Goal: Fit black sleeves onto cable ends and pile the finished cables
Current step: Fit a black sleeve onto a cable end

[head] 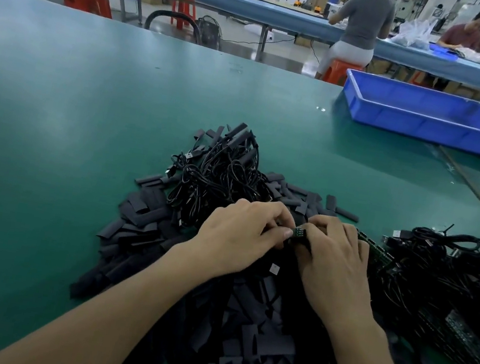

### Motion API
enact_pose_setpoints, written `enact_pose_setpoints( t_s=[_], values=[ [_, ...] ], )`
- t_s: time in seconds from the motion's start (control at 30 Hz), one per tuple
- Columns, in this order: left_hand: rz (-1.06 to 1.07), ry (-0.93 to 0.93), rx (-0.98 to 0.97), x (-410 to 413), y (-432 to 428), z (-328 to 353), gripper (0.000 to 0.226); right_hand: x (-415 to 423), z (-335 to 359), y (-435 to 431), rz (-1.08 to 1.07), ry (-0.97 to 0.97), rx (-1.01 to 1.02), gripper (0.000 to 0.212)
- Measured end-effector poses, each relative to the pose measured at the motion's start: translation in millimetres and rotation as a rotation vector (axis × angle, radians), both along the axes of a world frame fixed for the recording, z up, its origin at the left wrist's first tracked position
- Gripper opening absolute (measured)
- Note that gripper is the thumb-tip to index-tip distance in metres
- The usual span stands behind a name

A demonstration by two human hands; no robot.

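1. Black sleeves (241, 323) heap nearest, under both wrists.
2. Left hand (236, 238) and right hand (335, 266), fingers curled, pinch one green-tipped cable end (298, 233) between them.
3. Just beyond lies the cable pile (224, 173); more cables (438, 270) crowd the right.
4. The green table (53, 120) stretches wide to the left — a blue tray (431, 117) sits at its far right edge.

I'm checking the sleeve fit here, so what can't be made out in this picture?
Head view, cable end: covered by the left hand and right hand pinching it; sleeve fit unclear.
Head view, sleeve pile: partly under forearms, cut off by the bottom edge.
Head view, right cable pile: cut off by the right edge.
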State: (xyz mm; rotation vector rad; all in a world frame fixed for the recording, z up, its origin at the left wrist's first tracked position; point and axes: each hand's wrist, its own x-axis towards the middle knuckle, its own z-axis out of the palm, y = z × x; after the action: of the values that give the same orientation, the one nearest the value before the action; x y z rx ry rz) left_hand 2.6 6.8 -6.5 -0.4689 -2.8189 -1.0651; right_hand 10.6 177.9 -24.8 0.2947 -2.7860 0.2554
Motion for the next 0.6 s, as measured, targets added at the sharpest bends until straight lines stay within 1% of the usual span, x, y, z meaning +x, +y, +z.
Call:
enact_pose_setpoints(
  t_s=[0.07,0.17,0.23,0.3,0.33,0.37,0.43,0.5,0.53,0.6],
  values=[
    [0.014,0.042,-0.029,-1,-1,-1,0.004,1,1,1,-0.001,0.042,-0.100,0.013],
    [0.007,0.051,0.006,-4,-5,-5,0.002,2,2,5,0.031,0.076,-0.237,0.024],
    [-0.008,0.003,0.035,-7,-7,-9,0.002,3,3,6,0.055,0.057,-0.317,0.035],
    [0.000,-0.027,0.068,-10,-8,-14,0.003,4,2,6,0.039,0.000,-0.407,0.050],
    [0.013,-0.034,0.106,-11,-8,-17,0.004,5,2,7,0.034,-0.022,-0.459,0.051],
    [0.028,-0.039,0.150,-12,-8,-18,0.005,5,1,8,0.038,-0.022,-0.522,0.043],
    [0.044,-0.034,0.220,-13,-10,-20,0.010,5,0,8,0.055,0.029,-0.636,0.020],
    [0.025,-0.026,0.282,-14,-11,-19,0.014,5,-1,8,0.072,0.068,-0.680,0.007],
    [0.014,-0.029,0.308,-14,-12,-19,0.014,4,-2,9,0.089,0.084,-0.679,0.007],
    [0.006,-0.037,0.347,-14,-14,-18,0.009,3,-4,10,0.112,0.113,-0.642,0.016]
  ],
)
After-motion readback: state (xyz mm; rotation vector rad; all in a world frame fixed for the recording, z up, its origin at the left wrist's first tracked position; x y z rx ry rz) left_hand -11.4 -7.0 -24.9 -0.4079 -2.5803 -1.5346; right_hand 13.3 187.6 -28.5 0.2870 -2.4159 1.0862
